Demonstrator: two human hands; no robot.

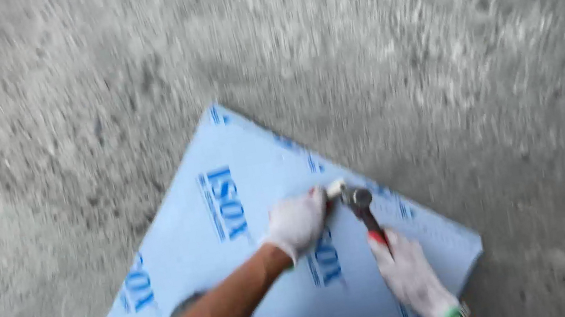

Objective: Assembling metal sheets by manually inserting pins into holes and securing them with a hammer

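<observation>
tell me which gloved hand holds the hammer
The right hand, gripping the hammer by its red-and-black handle; the left hand instead pinches a small white piece at the hammer's head.

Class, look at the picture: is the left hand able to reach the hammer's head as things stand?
Probably yes. The left hand rests on the blue board right beside the hammer head, with nothing between them; the right hand holds only the handle.

A single head-worn camera looks steeply down from above onto rough grey concrete ground (431, 42). It stands fairly near, an arm's reach over a pale blue rigid foam board (227, 191) that fills the lower middle. The picture is blurred. There is only this one view.
</observation>
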